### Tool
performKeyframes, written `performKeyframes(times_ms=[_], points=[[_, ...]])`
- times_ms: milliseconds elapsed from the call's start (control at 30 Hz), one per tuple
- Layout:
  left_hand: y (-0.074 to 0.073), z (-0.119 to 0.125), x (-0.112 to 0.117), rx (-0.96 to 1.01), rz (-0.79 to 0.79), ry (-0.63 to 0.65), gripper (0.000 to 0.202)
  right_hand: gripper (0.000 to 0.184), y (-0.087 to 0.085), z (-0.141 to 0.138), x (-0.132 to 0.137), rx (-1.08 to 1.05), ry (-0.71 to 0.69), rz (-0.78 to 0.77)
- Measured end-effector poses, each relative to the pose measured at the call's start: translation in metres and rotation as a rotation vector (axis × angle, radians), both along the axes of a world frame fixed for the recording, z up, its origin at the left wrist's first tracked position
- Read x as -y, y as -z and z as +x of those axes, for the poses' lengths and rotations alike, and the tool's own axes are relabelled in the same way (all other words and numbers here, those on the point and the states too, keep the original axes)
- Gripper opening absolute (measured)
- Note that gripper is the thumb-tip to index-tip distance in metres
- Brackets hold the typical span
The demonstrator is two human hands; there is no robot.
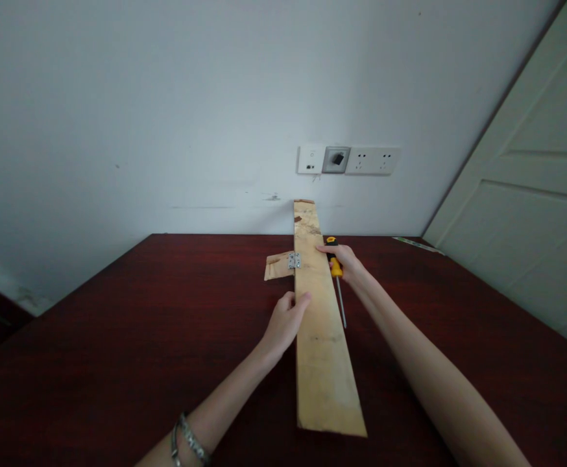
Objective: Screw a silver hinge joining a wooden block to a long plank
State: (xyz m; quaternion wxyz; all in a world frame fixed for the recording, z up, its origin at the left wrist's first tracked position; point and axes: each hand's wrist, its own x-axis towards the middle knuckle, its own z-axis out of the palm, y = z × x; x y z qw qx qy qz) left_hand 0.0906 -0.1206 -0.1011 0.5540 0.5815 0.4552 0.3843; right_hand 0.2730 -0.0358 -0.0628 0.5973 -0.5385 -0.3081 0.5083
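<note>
A long pale wooden board [320, 344] points away from me toward the wall. At its left edge a small metal hinge [294, 260] joins it to a short wooden piece [277, 266]. My left hand [286, 321] grips the left edge, thumb on top and fingers hidden beneath. Farther along, my right hand [344, 259] is closed on the right edge with its thumb on the upper face. A screwdriver [337, 267] with a yellow and black handle is at my right fingers, its shaft toward me; whether they also hold it is unclear.
The dark red table [191, 318] reaches the white wall. On the wall above the board's far end are a row of sockets [371, 160] and a switch [337, 159]. A thin pale strip [417, 244] lies at the back right, near a white panelled door [521, 194].
</note>
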Motion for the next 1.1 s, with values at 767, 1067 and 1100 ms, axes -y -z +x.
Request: performKeyframes(times_ms=[767,1067,1100], points=[[0.008,0.005,0.018,0.068,0.011,-0.098,0.033,0.02,-0.006,0.002,-0.003,0.173,-0.025,0.165],[0.009,0.004,0.017,0.034,-0.031,-0.108,0.034,0.018,-0.09,0.038,0.011,0.106,0.12,0.522],[0.01,0.004,0.017,0.032,-0.035,-0.11,0.034,0.019,-0.098,0.039,0.011,0.065,0.119,0.571]])
